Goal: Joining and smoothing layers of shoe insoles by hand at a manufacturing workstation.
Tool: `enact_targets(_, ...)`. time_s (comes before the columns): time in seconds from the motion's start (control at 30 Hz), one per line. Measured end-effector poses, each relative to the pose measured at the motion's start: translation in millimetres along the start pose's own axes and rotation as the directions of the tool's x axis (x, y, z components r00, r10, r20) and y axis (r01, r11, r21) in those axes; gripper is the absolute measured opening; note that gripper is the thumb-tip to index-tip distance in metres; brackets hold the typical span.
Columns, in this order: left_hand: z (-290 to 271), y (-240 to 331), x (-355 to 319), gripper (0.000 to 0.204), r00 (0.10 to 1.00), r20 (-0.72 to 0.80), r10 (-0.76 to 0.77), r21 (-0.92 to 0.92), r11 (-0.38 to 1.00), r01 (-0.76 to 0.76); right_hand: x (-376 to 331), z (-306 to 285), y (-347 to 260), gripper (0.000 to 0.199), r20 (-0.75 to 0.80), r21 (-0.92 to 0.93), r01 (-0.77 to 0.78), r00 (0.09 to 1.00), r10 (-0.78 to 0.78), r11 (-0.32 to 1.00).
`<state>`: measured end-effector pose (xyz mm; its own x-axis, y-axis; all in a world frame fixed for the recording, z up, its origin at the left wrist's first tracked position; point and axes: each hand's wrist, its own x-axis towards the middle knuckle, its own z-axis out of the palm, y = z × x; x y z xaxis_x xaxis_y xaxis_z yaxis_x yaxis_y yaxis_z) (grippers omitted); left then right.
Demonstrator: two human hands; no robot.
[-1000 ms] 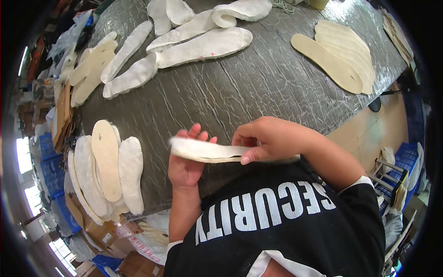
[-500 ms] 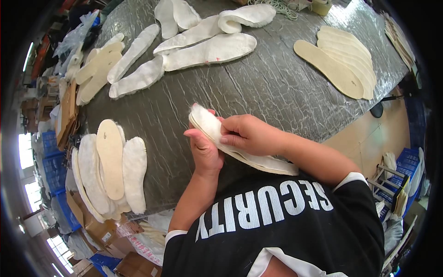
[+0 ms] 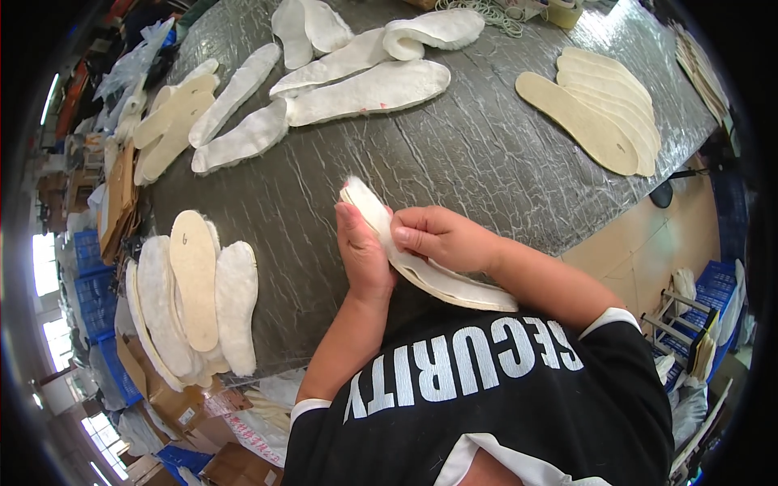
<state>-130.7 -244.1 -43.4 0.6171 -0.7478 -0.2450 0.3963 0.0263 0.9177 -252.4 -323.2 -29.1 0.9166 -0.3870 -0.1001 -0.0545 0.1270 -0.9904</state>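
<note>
A white fleecy insole point(image 3: 454, 282) with a beige backing layer is held in front of my chest, over the table's near edge. My left hand point(image 3: 364, 255) wraps around its upper end, thumb along the outer side and the other fingers mostly hidden behind. Fingers curled, my right hand point(image 3: 433, 235) pinches the fleece edge near the middle. Below the right hand, a narrow gap shows between fleece and backing. The insole's lower end reaches toward my right forearm.
The dark, plastic-covered table point(image 3: 454, 162) carries fleece insoles point(image 3: 365, 93) at the back and a fanned stack of beige insoles point(image 3: 600, 121) at the right. Another insole pile point(image 3: 194, 292) lies at the left edge. Cardboard boxes point(image 3: 174, 401) stand below. A small ladder point(image 3: 681, 324) is right of me.
The insole has turned slightly and its top now stands more upright. My left thumb has moved up against its side; the right hand still pinches the fleece edge.
</note>
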Motion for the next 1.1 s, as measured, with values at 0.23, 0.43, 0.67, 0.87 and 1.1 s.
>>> enact_targets(0.23, -9.7, 1.8, 11.7, 0.069, 0.991, 0.084, -0.102, -0.119, 0.987, 0.112, -5.6, -9.1, -6.1, 0.023, 0.037, -0.15, -0.217, 0.974, 0.225, 0.965)
enact_targets(0.43, 8.5, -5.7, -3.7, 0.078, 1.0, 0.007, 0.007, -0.149, 0.989, -0.006, -6.1, -3.0, 1.5, 0.019, -0.13, 0.18, -0.186, 0.969, 0.211, 0.966)
enact_targets(0.67, 10.2, -5.8, -6.2, 0.067, 0.995, 0.1, 0.012, -0.043, 0.999, -0.008, -6.9, 6.9, 8.9, 0.017, -0.122, 0.342, -0.062, 0.986, 0.11, 0.938)
enact_targets(0.87, 9.5, -7.9, -6.8, 0.07, 0.996, 0.083, 0.037, 0.012, 0.999, -0.038, -7.7, 8.0, 7.2, 0.017, -0.088, 0.339, -0.059, 0.992, 0.094, 0.939)
enact_targets(1.1, 5.1, -16.4, -6.6, 0.077, 0.997, 0.073, 0.028, 0.046, 0.998, -0.032, -2.4, 5.9, 8.1, 0.023, -0.001, 0.32, -0.085, 0.996, 0.09, 0.944)
